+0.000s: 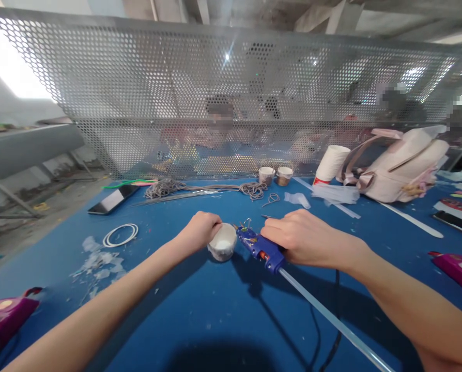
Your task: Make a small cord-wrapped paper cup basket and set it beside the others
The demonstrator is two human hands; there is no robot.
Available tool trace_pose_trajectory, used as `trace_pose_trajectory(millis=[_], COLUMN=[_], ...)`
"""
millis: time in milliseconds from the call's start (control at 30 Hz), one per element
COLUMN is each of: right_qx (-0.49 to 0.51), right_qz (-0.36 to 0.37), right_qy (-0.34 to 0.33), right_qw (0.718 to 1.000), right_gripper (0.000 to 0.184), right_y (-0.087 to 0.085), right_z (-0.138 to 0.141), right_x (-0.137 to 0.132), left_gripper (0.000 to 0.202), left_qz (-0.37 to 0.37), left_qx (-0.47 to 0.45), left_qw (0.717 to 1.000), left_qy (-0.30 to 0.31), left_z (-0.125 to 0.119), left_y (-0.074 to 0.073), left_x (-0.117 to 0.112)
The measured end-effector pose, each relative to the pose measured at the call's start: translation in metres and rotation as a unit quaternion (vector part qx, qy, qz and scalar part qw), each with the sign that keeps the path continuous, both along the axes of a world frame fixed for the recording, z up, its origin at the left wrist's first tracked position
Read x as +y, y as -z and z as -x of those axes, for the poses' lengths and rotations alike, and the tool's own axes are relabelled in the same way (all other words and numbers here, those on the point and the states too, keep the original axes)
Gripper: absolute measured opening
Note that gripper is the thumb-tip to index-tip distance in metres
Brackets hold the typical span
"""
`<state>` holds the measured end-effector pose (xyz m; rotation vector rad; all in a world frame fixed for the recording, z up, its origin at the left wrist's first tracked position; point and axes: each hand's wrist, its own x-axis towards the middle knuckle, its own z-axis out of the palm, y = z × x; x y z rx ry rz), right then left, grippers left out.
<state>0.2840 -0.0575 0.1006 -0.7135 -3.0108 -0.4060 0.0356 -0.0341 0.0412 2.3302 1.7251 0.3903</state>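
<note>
My left hand (199,230) is closed around a small white paper cup (222,243) that lies tilted on the blue table (200,310), its mouth facing me. My right hand (298,236) grips a blue hot glue gun (259,248), whose nozzle points left at the cup's rim. A long clear glue stick (332,320) sticks out of the gun's back toward the lower right, and a black cord runs down beside it.
Behind the hands lie coils of grey cord (250,190), two small wrapped cups (275,175), a stack of paper cups (330,164), a pale bag (401,165), a phone (112,200), white rings (120,235) and paper scraps. Pink objects sit at both lower edges. A perforated metal screen (231,93) separates other people.
</note>
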Motion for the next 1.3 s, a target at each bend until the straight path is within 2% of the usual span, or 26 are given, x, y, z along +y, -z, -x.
trace_pose_trajectory(millis=[367, 533, 700, 733, 867, 933, 1167, 1300], right_qx=[-0.004, 0.005, 0.017, 0.021, 0.028, 0.026, 0.020, 0.016], right_qz=[0.000, 0.001, -0.009, -0.012, -0.012, -0.008, -0.011, -0.004], right_qy=[0.000, 0.006, 0.023, 0.025, 0.024, 0.024, 0.029, 0.046], right_qw=[1.000, 1.000, 1.000, 0.999, 0.999, 0.999, 0.999, 0.999], right_gripper=[0.016, 0.016, 0.016, 0.015, 0.015, 0.016, 0.019, 0.019], right_y=[0.000, -0.001, -0.003, -0.003, -0.003, -0.003, -0.003, -0.004], right_z=[-0.001, -0.005, -0.010, -0.011, -0.012, -0.012, -0.014, -0.017], right_x=[-0.001, -0.002, -0.002, -0.002, -0.003, -0.004, -0.003, -0.002], left_gripper=[0.021, 0.021, 0.039, 0.038, 0.025, 0.022, 0.015, 0.028], left_qz=[-0.009, 0.003, 0.017, 0.006, -0.014, 0.000, 0.024, 0.053], left_qx=[0.123, 0.127, 0.074, 0.054, 0.006, 0.019, 0.067, 0.046], left_qw=[0.992, 0.991, 0.995, 0.997, 0.996, 0.995, 0.996, 0.995], left_qy=[-0.013, -0.034, -0.064, -0.048, 0.087, 0.096, -0.047, -0.067], left_z=[-0.009, -0.011, -0.006, -0.004, -0.005, -0.009, -0.018, -0.016], left_y=[0.002, 0.000, -0.009, -0.010, -0.011, -0.008, -0.003, -0.011], left_x=[-0.002, -0.009, -0.012, -0.011, -0.003, 0.000, -0.012, -0.017])
